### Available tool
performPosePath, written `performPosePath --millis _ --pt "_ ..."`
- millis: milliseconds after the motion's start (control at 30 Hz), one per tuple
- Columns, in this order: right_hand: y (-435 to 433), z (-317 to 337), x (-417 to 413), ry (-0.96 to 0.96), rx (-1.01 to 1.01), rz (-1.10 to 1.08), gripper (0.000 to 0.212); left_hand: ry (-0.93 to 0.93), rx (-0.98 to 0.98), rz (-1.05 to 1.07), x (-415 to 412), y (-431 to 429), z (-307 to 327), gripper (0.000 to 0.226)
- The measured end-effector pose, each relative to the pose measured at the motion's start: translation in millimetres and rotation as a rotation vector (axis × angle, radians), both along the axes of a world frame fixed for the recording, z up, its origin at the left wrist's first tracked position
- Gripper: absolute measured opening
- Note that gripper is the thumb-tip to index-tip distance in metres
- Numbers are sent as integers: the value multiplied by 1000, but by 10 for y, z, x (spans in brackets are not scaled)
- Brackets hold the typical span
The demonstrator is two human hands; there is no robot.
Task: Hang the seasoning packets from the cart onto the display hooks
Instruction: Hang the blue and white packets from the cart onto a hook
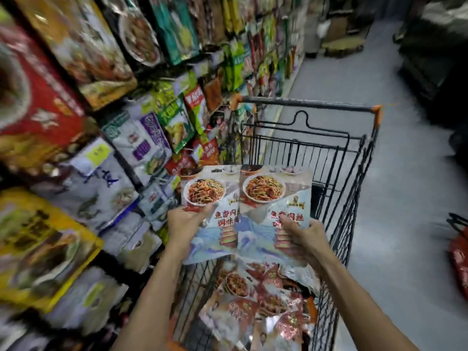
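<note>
Head view: our left hand [186,219] grips one packet [210,214], right hand [302,239] another packet [274,211], over cart [354,158]; next, find hooks.

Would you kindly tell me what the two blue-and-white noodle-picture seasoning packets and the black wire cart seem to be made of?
The blue-and-white noodle-picture seasoning packet in the left hand and its twin in the right hand: probably glossy printed plastic film, as they buckle and crease. The black wire cart: likely coated metal, thin rigid bars, dull finish.
</note>
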State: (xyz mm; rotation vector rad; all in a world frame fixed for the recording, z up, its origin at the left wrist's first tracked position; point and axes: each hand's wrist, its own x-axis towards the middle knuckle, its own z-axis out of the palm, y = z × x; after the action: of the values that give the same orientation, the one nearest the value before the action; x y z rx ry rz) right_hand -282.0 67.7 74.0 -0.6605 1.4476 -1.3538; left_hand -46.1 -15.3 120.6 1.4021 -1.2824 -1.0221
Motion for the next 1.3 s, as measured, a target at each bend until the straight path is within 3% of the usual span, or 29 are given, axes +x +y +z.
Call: performPosePath --millis 200,433,567,800,933,1133,1300 --pt "220 796 582 55 -169 191 38 18 -178 237 884 929 910 35" --pt "454 1561 1772 -96 -298 555 31 38 -286 545 2106 2132 1611 31" --pt "716 1892 2624 -329 -299 822 23 52 -317 744 2781 2866 1832 28" --pt "1323 2139 4079 -214 -321 1105 34 -55 -360 1054 3755 4135 2044 31" --pt "1734 2177 4821 -209 -317 1234 29 -85 -341 1162 4256 4755 2050 28" --pt "2229 2253 5793 -103 -345 1297 27 -64 -341 1285 4941 5514 2042 33" --pt "2431 2366 6438 -153 -321 1348 20 -86 -353 1333 5400 5834 2057 40"
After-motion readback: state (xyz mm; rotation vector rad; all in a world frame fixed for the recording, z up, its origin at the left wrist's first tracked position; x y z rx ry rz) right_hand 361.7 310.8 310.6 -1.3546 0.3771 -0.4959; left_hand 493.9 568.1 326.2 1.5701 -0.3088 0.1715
